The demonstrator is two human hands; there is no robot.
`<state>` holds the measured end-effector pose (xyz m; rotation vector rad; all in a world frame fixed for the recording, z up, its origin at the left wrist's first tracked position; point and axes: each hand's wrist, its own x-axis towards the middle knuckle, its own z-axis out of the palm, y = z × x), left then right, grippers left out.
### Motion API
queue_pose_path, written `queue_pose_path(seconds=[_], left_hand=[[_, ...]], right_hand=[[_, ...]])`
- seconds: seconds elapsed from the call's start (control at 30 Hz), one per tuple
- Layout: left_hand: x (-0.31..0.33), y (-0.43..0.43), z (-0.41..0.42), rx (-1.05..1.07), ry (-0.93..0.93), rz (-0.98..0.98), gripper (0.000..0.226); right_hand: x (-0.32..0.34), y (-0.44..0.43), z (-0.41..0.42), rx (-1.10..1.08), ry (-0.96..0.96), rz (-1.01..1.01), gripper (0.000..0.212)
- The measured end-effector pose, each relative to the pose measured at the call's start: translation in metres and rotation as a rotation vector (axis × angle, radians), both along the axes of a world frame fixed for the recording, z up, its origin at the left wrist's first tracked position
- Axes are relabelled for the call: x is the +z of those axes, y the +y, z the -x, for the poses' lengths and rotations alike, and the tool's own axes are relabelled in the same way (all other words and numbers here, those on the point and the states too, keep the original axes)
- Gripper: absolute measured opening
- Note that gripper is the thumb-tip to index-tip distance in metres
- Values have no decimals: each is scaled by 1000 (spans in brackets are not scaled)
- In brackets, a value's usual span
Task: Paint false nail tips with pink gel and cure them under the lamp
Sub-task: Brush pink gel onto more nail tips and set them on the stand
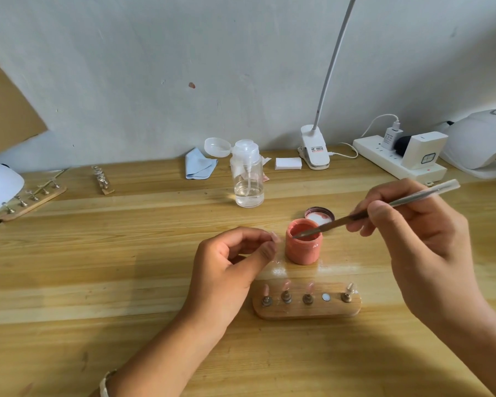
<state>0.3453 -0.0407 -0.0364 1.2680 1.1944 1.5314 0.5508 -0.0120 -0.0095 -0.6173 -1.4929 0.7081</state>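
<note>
An open pink gel jar [303,247] stands mid-table with its lid [319,215] lying just behind it. My right hand [413,233] grips a thin brush [384,207] whose tip dips into the jar. My left hand [235,262] pinches a small nail tip [275,237] between thumb and fingers, just left of the jar. In front of the jar lies a wooden holder [307,310] with three pink-coated tips, one bare magnet spot and one clear tip on its stands.
A clear pump bottle [247,179] stands behind the jar, with a blue cloth [196,167] and white pads [288,163] near the wall. A clip lamp [314,150], power strip [398,160] and white curing lamp [481,144] sit at back right. Other nail holders [32,200] lie at left.
</note>
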Motion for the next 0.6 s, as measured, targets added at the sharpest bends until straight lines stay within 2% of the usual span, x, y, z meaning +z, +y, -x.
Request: queue_pose_path(seconds=[0.2, 0.37, 0.6], left_hand=[[2, -1, -1, 1, -34, 5, 14], [3, -2, -2, 3, -43, 26, 19], [5, -3, -2, -5, -49, 30, 16]], right_hand=[[-1, -2, 3, 37, -51, -3, 8], [0, -2, 1, 42, 13, -6, 9], [-2, -1, 3, 68, -3, -7, 10]])
